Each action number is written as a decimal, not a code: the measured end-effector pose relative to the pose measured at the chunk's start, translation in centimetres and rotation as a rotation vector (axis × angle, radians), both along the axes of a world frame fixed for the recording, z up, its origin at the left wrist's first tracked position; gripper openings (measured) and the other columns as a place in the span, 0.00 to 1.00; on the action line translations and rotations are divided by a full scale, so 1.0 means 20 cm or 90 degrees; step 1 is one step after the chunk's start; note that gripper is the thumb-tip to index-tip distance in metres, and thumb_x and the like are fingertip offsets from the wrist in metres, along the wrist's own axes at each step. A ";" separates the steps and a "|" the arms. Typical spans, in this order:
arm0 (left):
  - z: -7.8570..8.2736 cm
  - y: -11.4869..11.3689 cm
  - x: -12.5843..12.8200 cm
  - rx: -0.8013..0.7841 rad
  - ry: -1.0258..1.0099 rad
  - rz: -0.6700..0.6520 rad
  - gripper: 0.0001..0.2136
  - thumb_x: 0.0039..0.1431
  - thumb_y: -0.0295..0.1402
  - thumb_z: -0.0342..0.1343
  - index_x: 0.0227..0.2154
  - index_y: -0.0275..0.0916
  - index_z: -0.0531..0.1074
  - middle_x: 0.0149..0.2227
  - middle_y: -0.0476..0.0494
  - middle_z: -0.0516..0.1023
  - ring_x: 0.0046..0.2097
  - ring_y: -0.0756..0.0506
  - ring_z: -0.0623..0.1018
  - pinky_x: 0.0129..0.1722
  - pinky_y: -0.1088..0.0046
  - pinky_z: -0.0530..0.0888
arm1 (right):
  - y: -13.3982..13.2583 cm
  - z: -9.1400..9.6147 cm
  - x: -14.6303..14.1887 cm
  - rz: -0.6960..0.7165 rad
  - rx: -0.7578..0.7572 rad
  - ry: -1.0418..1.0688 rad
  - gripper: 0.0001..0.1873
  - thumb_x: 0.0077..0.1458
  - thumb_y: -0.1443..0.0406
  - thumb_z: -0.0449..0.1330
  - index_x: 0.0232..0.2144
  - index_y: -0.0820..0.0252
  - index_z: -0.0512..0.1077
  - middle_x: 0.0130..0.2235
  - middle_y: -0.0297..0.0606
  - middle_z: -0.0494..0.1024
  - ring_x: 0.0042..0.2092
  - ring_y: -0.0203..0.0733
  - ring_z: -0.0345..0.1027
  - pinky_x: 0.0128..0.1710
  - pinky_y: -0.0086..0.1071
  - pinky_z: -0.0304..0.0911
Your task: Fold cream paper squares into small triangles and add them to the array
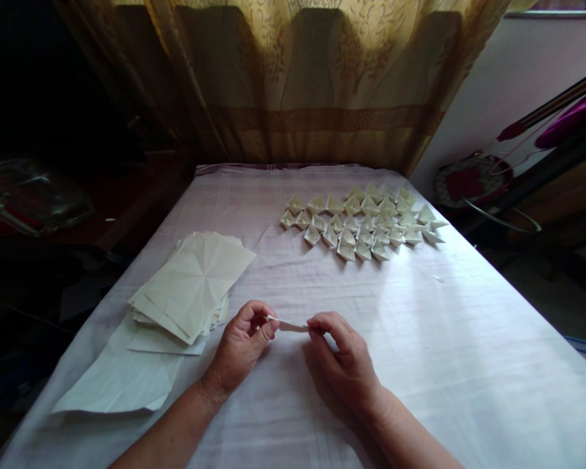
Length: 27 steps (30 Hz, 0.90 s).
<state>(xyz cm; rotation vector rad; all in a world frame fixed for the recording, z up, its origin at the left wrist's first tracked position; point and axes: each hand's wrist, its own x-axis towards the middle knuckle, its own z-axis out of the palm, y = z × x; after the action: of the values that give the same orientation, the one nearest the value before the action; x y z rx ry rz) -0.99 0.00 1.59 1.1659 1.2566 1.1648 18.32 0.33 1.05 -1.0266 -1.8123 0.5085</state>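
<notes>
Between my hands, a little above the cloth, is a small folded piece of paper (pixel 293 326), seen nearly edge-on. My left hand (pixel 244 342) pinches its left end between thumb and fingers. At the other end my right hand (pixel 346 357) grips it the same way. To the left of my left hand lies a stack of creased paper sheets (pixel 195 280), the top one marked with star-like fold lines. Farther off, right of centre, several folded paper boats (pixel 346 236) stand close together in rows.
A white cloth covers the table (pixel 420 365). A larger loose sheet (pixel 122 384) sticks out under the stack toward the near left edge. Behind the table hangs a gold curtain (pixel 312 78). A patterned bag (pixel 473 179) is beyond the right edge; a clear plastic-looking item (pixel 34 198) is at far left.
</notes>
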 end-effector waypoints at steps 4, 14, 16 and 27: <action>-0.02 0.01 -0.03 0.083 0.134 -0.006 0.05 0.56 0.35 0.58 0.32 0.40 0.73 0.33 0.47 0.76 0.32 0.50 0.74 0.29 0.79 0.69 | 0.02 -0.01 0.03 -0.001 0.062 -0.042 0.13 0.59 0.76 0.53 0.39 0.56 0.71 0.34 0.37 0.76 0.35 0.37 0.72 0.35 0.29 0.70; -0.04 0.03 -0.09 0.311 0.585 -0.004 0.11 0.59 0.26 0.51 0.39 0.42 0.76 0.39 0.45 0.80 0.43 0.43 0.76 0.46 0.66 0.71 | 0.05 -0.03 0.06 0.019 0.103 -0.257 0.11 0.61 0.72 0.53 0.31 0.56 0.72 0.33 0.37 0.76 0.34 0.39 0.70 0.35 0.29 0.67; -0.04 0.03 -0.08 0.314 0.626 0.000 0.11 0.60 0.27 0.50 0.40 0.41 0.76 0.40 0.44 0.80 0.44 0.42 0.75 0.46 0.64 0.70 | 0.04 -0.03 0.06 0.035 0.098 -0.279 0.12 0.62 0.72 0.52 0.31 0.56 0.73 0.33 0.38 0.76 0.35 0.40 0.69 0.36 0.30 0.67; -0.01 0.00 -0.05 0.285 0.696 -0.006 0.03 0.58 0.34 0.57 0.33 0.43 0.75 0.38 0.45 0.79 0.43 0.41 0.74 0.45 0.63 0.65 | 0.04 -0.02 0.06 0.048 0.041 -0.317 0.10 0.62 0.71 0.53 0.37 0.58 0.74 0.34 0.40 0.76 0.37 0.43 0.68 0.38 0.35 0.64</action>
<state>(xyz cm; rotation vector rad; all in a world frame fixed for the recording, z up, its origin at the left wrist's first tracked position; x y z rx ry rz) -2.00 0.08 1.44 2.3120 1.7977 0.7898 19.58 1.07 0.60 -1.1098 -2.2962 0.2466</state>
